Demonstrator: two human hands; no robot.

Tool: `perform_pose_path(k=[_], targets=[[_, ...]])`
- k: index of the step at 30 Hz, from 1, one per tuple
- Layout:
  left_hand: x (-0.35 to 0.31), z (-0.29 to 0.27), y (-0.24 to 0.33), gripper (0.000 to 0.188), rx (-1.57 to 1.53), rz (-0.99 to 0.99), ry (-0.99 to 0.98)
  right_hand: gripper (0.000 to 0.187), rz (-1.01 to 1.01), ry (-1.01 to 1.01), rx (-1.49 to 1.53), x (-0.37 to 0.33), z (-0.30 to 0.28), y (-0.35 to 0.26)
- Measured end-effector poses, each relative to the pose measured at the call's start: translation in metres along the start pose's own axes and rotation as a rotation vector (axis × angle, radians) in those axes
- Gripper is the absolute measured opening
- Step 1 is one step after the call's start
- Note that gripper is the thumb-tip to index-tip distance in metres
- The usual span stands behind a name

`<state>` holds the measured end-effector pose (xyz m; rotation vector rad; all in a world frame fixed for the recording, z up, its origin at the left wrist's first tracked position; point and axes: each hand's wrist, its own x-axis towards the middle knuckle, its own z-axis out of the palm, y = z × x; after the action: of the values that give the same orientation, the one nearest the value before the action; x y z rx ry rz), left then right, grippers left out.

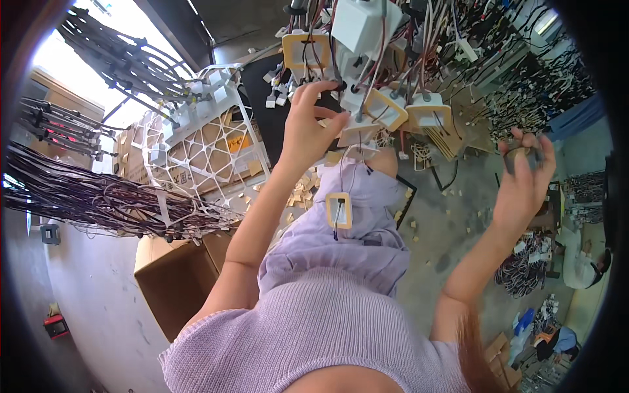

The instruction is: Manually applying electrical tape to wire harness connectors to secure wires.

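My left hand (308, 128) reaches up to a hanging bundle of wires with white plastic housings. Its thumb and index finger are spread in a curve, and the index fingertip is at a small black piece (341, 86) on the wires. Raised at the right, my right hand (524, 173) has its fingers closed around a dark grey, roundish thing (522, 159), blurred and partly hidden by them. In front of the left hand hang white housings with yellowish rims (386, 110), one more (429, 116) beside them. Another yellow-rimmed piece (339, 211) hangs by wires over my lap.
A white lattice rack (196, 154) stands left, with thick dark cable bundles (85, 190) beside it. Below is an open cardboard box (173, 278). Small yellowish pieces litter the floor (426, 229). Many wires hang at upper right, and people (580, 262) sit far right.
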<state>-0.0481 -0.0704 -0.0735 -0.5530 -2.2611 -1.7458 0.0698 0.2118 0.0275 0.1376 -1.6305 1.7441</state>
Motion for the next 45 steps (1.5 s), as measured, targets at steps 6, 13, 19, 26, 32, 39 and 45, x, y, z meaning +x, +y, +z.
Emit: perform_pose_path(k=[6,13,19,26,32,39,45], targets=[[0.029,0.021,-0.006,0.057,0.397,0.174,0.123,0.069,0.088,-0.464,0.218,-0.058,0.073,0.014],[0.031,0.034,-0.023,0.053,0.138,0.156,0.086,0.066,0.481,-0.603,0.484,-0.057,0.121,0.072],[0.046,0.035,-0.023,0.058,0.283,0.16,-0.024,0.087,0.437,-0.596,0.375,-0.036,0.109,0.092],[-0.039,0.022,-0.003,0.088,-0.165,0.168,-0.011,0.083,0.581,-0.644,0.507,-0.046,0.093,0.086],[-0.074,0.0,0.022,0.076,-0.851,-0.352,-0.391,0.063,0.525,-0.559,0.529,-0.058,0.092,0.078],[-0.074,-0.008,0.04,0.048,-0.72,-0.313,-0.281,0.054,0.383,-0.497,0.115,-0.06,0.076,0.049],[-0.083,0.005,0.043,0.066,-0.787,-0.277,-0.162,0.054,0.383,-0.436,-0.08,-0.07,0.081,0.044]])
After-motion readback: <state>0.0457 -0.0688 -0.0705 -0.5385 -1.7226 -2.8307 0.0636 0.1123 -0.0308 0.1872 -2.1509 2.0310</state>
